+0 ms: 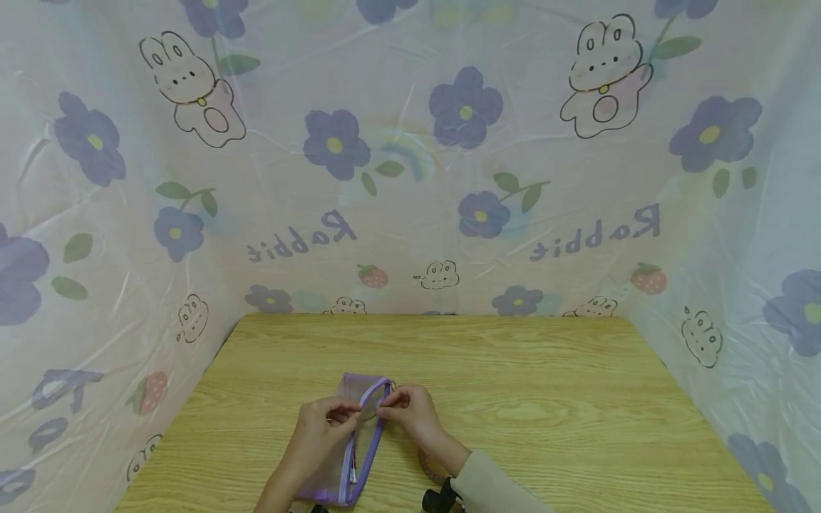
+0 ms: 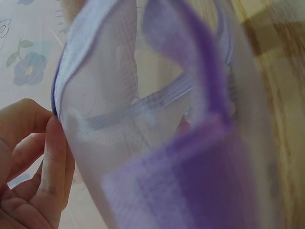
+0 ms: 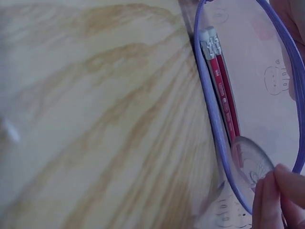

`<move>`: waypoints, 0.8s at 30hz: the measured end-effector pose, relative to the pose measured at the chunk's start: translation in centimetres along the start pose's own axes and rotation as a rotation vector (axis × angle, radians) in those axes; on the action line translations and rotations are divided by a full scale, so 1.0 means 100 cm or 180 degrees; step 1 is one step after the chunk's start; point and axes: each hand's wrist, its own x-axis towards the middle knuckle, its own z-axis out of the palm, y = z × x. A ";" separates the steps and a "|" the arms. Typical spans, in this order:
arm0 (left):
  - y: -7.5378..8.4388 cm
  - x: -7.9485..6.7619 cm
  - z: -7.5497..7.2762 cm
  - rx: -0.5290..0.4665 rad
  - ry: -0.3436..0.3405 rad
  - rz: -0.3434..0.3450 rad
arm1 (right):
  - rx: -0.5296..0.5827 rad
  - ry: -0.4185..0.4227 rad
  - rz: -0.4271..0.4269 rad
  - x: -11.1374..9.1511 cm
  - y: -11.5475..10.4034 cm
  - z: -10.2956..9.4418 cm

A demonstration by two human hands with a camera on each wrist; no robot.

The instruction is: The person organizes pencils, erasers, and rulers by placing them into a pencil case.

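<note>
A see-through mesh pencil case (image 1: 330, 470) with purple zipper edges lies on the table, its mouth spread apart. My left hand (image 1: 317, 434) pinches the zipper edge between thumb and fingers; in the left wrist view the fingers (image 2: 55, 152) grip that rim. At the opening, my right hand (image 1: 417, 420) pinches a clear plastic protractor (image 3: 255, 160) by its curved edge, part of it inside the mouth. Two red pencils (image 3: 221, 88) with white erasers lie inside the case, side by side. The fingers cover part of the protractor.
The wood-grain table (image 1: 545, 399) extends around the case. Behind and at both sides hangs a curtain (image 1: 410, 178) printed with flowers and rabbits. A brown strap or band (image 1: 431, 467) and a black device (image 1: 439, 499) show by the right wrist.
</note>
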 end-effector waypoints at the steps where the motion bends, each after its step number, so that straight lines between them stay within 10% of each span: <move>1: 0.000 0.000 0.000 0.0000 -0.0001 0.0001 | -0.0070 0.0018 -0.0044 0.000 0.000 0.000; 11: 0.000 0.001 0.001 0.0056 0.0063 0.0040 | -0.0710 -0.0126 -0.0338 0.001 -0.004 -0.001; 24: 0.001 0.001 0.002 0.0099 0.0111 0.0074 | -0.0664 -0.0261 -0.0442 0.004 -0.013 -0.021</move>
